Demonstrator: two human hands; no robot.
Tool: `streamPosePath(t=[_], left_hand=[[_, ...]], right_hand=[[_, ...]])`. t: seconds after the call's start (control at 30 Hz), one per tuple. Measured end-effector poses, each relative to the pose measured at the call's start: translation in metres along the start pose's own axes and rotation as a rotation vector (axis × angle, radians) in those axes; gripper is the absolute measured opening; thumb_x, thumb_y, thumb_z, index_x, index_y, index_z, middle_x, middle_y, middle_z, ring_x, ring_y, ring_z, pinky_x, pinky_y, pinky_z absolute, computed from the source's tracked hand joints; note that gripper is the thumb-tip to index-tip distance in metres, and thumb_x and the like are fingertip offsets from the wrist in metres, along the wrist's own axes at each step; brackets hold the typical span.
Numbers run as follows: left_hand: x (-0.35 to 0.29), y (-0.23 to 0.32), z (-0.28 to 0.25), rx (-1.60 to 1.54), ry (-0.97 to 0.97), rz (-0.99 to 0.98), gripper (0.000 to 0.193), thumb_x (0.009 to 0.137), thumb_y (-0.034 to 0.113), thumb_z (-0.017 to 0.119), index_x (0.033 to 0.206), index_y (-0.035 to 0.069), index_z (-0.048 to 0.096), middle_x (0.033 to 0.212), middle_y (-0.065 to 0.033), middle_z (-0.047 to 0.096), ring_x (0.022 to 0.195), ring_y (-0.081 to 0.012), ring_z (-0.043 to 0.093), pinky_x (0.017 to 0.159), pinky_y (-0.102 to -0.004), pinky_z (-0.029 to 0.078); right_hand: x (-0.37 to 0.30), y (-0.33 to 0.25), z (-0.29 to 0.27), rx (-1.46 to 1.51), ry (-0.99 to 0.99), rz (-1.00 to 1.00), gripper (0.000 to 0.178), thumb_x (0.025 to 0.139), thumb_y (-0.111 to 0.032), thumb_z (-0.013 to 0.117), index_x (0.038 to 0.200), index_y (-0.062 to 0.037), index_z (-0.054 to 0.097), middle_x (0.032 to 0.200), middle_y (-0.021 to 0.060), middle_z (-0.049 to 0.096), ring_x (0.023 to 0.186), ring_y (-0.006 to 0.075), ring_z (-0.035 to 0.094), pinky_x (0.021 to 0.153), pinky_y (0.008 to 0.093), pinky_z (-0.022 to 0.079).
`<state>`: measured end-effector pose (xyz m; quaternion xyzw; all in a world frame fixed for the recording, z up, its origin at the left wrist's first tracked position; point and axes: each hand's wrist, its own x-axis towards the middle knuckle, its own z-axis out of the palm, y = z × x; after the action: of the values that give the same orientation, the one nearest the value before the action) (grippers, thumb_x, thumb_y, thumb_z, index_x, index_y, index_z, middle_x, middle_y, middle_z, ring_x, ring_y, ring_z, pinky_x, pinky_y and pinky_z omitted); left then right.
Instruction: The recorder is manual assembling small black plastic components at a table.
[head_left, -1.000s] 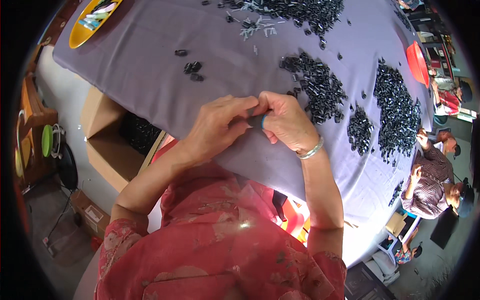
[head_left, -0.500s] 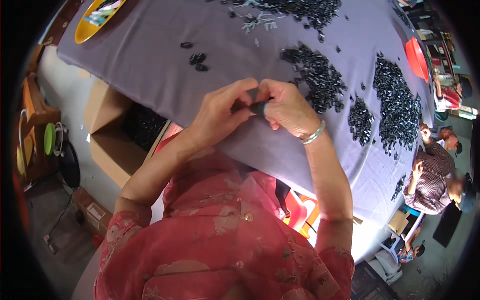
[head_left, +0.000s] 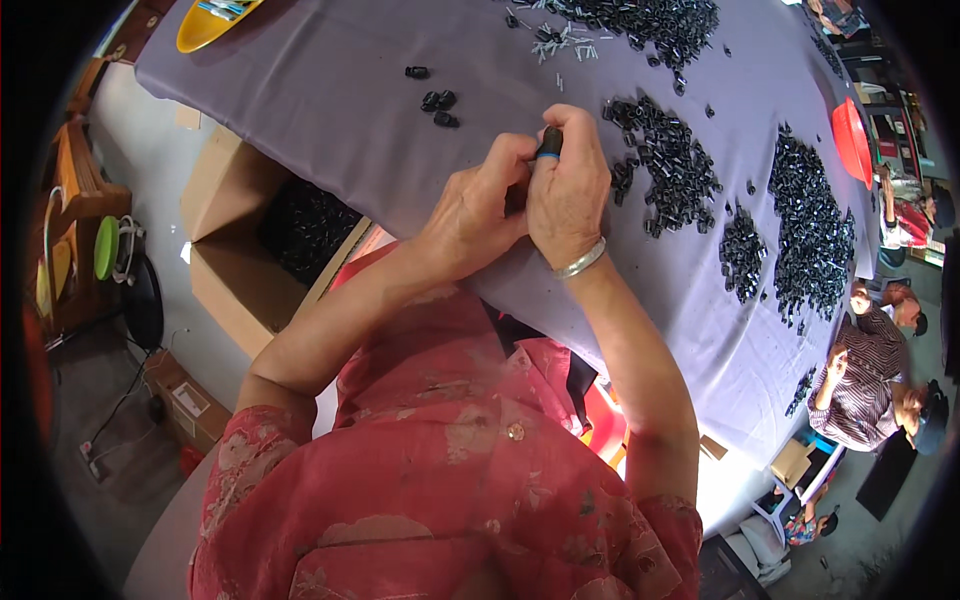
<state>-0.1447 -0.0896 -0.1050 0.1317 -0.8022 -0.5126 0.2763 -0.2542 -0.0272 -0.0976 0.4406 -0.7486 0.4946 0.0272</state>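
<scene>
My left hand (head_left: 470, 215) and my right hand (head_left: 568, 190) meet over the near edge of the cloth-covered table. Both have their fingers bent and pressed together, the left hand's fingers against the right hand's palm side. A dark sleeve-like piece with a blue band (head_left: 549, 143) shows by the right thumb and forefinger; I cannot tell whether it is worn or held. Whatever lies between the hands is hidden. A few loose black plastic pieces (head_left: 439, 101) lie beyond the left hand, and a pile of similar black pieces (head_left: 665, 165) is right of the right hand.
More black piles (head_left: 812, 230) cover the right side of the purple-grey cloth (head_left: 330, 110). Small clear pieces (head_left: 565, 42) lie at the back. A yellow dish (head_left: 197, 35) stands far left, a red bowl (head_left: 851, 142) far right. Left below is an open carton (head_left: 228, 270); people (head_left: 865, 375) sit at right.
My hands have drawn closer together, and the right hand has turned so its fingers point away from me. The left fingers have curled in. The whole view has shifted a little.
</scene>
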Motion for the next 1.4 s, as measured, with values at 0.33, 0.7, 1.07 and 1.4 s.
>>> streamPosePath(t=[0.33, 0.7, 1.07, 1.4], left_hand=[[-0.001, 0.007, 0.002, 0.040, 0.043, -0.075, 0.054, 0.075, 0.003, 0.077, 0.114, 0.004, 0.038, 0.077, -0.0091, 0.061, 0.066, -0.0172, 0.060, 0.064, -0.0284, 0.048], [-0.008, 0.010, 0.008, 0.069, 0.124, -0.102, 0.049, 0.068, 0.001, 0.076, 0.105, 0.003, 0.044, 0.075, -0.0103, 0.062, 0.071, -0.0300, 0.063, 0.065, -0.0368, 0.048], [-0.013, 0.010, 0.008, 0.105, 0.125, -0.177, 0.046, 0.068, 0.003, 0.078, 0.105, 0.005, 0.051, 0.074, -0.0070, 0.062, 0.070, -0.0270, 0.060, 0.063, -0.0365, 0.046], [-0.011, 0.005, -0.002, 0.107, 0.029, -0.073, 0.054, 0.066, 0.000, 0.078, 0.113, 0.004, 0.051, 0.078, -0.0072, 0.061, 0.069, -0.0263, 0.060, 0.063, -0.0371, 0.047]], right_hand=[[0.007, 0.001, -0.006, -0.234, -0.271, 0.093, 0.031, 0.077, -0.002, 0.060, 0.105, -0.0066, 0.049, 0.105, 0.0147, 0.061, 0.088, 0.0393, 0.062, 0.071, 0.0476, 0.050], [0.003, 0.000, -0.005, -0.150, -0.257, 0.166, 0.024, 0.073, 0.001, 0.060, 0.094, -0.0075, 0.053, 0.092, 0.0118, 0.063, 0.077, 0.0366, 0.063, 0.063, 0.0460, 0.049], [-0.001, -0.007, -0.004, -0.217, -0.210, 0.157, 0.033, 0.067, 0.007, 0.060, 0.097, -0.0065, 0.056, 0.090, 0.0122, 0.063, 0.077, 0.0349, 0.063, 0.063, 0.0397, 0.050], [-0.003, -0.005, -0.002, -0.290, -0.271, 0.118, 0.034, 0.067, 0.000, 0.062, 0.098, -0.0103, 0.052, 0.088, 0.0077, 0.058, 0.070, 0.0316, 0.063, 0.056, 0.0415, 0.049]])
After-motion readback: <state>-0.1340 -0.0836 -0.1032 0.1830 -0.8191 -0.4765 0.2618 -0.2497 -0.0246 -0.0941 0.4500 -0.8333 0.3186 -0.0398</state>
